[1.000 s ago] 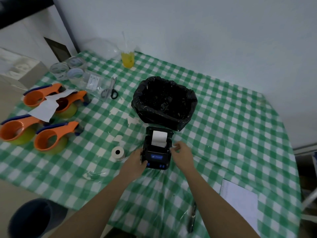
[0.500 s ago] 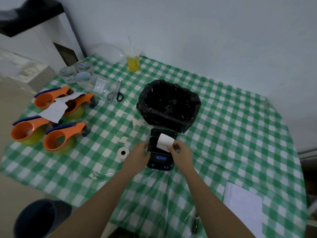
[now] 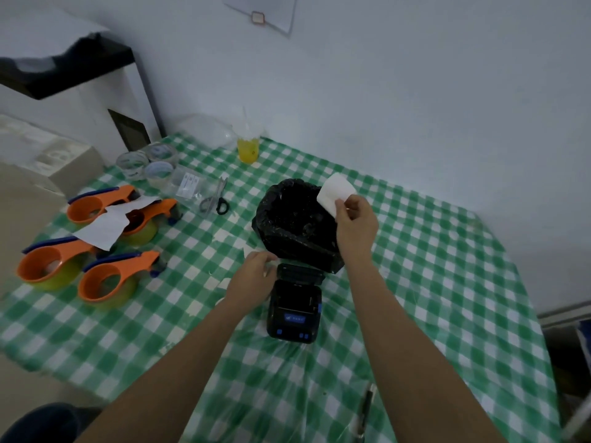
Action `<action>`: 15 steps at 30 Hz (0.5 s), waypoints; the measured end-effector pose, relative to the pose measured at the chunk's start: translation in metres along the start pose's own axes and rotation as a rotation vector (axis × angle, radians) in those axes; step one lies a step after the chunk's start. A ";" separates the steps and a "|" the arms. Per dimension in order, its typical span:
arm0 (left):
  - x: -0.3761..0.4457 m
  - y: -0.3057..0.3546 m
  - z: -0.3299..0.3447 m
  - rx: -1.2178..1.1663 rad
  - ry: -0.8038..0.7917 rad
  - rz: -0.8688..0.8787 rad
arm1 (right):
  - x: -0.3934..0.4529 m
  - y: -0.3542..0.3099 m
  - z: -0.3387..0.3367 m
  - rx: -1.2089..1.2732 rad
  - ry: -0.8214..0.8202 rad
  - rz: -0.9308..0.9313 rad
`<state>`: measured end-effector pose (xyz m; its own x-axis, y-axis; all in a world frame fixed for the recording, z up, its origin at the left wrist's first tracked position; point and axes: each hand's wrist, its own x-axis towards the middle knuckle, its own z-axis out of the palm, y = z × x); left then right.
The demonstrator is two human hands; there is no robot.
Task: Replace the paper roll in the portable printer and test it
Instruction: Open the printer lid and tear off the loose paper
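The right hand (image 3: 356,219) pinches a white slip of paper (image 3: 335,194) between thumb and fingers, holding it up over the open mouth of the black-lined bin (image 3: 287,219), the forearm reaching out and up from the lower right. The left hand (image 3: 254,276) rests just beside the printer (image 3: 295,302), at the left of its raised lid; its fingers curl loosely, and whether they grip the lid edge or only steady the case cannot be told. The printer sits on the green checked tablecloth (image 3: 431,282) directly in front of the bin, lid tipped back and paper bay showing dark, seemingly empty. This looks like the clearing-out step: the old paper is being thrown away. Next, the pinch needs only to open over the bin, then a fresh roll must be fetched; none can be made out clearly here. Orange tape dispensers (image 3: 105,279) and scissors (image 3: 216,199) lie well apart to the left.
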<state>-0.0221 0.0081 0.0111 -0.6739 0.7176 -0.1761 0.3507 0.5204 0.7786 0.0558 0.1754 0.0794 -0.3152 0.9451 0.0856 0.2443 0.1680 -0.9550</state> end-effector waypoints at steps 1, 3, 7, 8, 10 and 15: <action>0.000 0.000 -0.001 0.007 0.001 0.008 | 0.008 0.006 0.004 -0.043 -0.085 0.072; -0.002 -0.001 -0.003 0.024 -0.006 0.020 | 0.016 0.022 0.008 -0.211 -0.356 0.275; -0.004 -0.011 -0.005 0.020 -0.001 0.018 | 0.002 0.042 0.006 -0.217 -0.457 0.309; -0.005 -0.016 -0.005 0.024 0.003 0.002 | -0.004 0.044 0.004 -0.202 -0.419 0.276; -0.007 -0.030 -0.007 0.067 0.008 -0.033 | -0.017 0.046 0.003 -0.184 -0.356 0.241; -0.017 -0.066 -0.013 0.399 -0.256 -0.175 | -0.054 0.050 0.004 -0.223 -0.418 0.157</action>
<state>-0.0427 -0.0444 -0.0295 -0.5814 0.6681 -0.4643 0.5018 0.7437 0.4418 0.0809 0.1317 0.0261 -0.5885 0.7782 -0.2192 0.4943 0.1318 -0.8592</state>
